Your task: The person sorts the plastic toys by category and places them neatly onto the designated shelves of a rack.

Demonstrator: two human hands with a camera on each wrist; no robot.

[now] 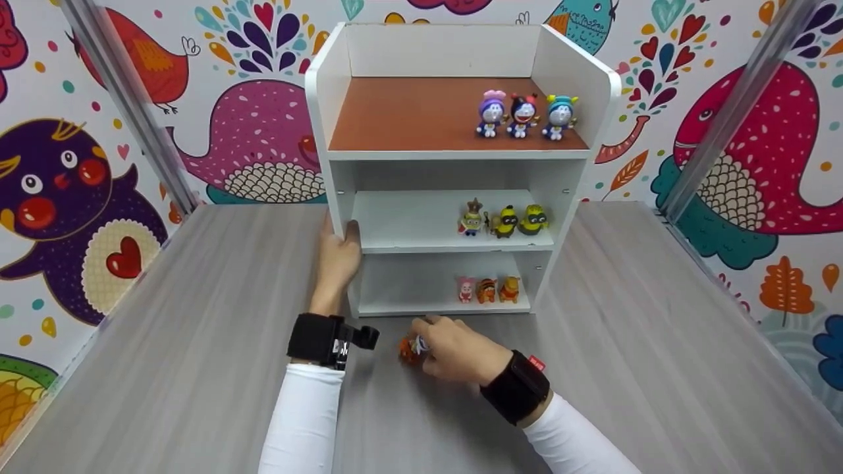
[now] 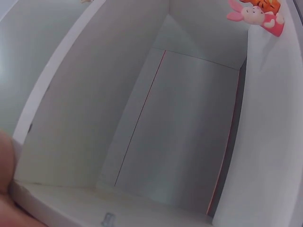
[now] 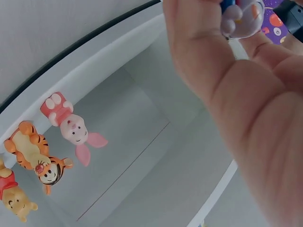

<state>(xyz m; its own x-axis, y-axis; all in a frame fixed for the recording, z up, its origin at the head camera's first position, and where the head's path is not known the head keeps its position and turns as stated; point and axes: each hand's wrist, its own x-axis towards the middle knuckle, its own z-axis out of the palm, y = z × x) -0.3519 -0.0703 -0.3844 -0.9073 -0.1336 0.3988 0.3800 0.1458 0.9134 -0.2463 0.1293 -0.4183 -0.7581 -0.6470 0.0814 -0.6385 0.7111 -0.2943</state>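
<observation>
My left hand (image 1: 339, 260) grips the left side panel of a white toy shelf (image 1: 556, 72), thumb at the panel's front edge. In front of the bottom shelf, my right hand (image 1: 464, 350) pinches a small figurine (image 1: 409, 352) with orange and blue-white parts. The right wrist view shows a pale, rounded part of this figurine (image 3: 246, 20) between the fingers; the rest is hidden. Near that hand, on the bottom shelf's right half, stand a pink piglet figurine (image 1: 465, 289), a tiger figurine (image 1: 487, 290) and a bear figurine (image 1: 509, 289).
On the middle shelf stand three yellow figurines (image 1: 505, 222), toward the right. Three blue-and-white figurines (image 1: 523, 116) with different hats stand on the brown top shelf (image 1: 408, 118). The grey tabletop (image 1: 632, 342) meets patterned walls (image 1: 263, 145) and metal posts (image 1: 135, 99).
</observation>
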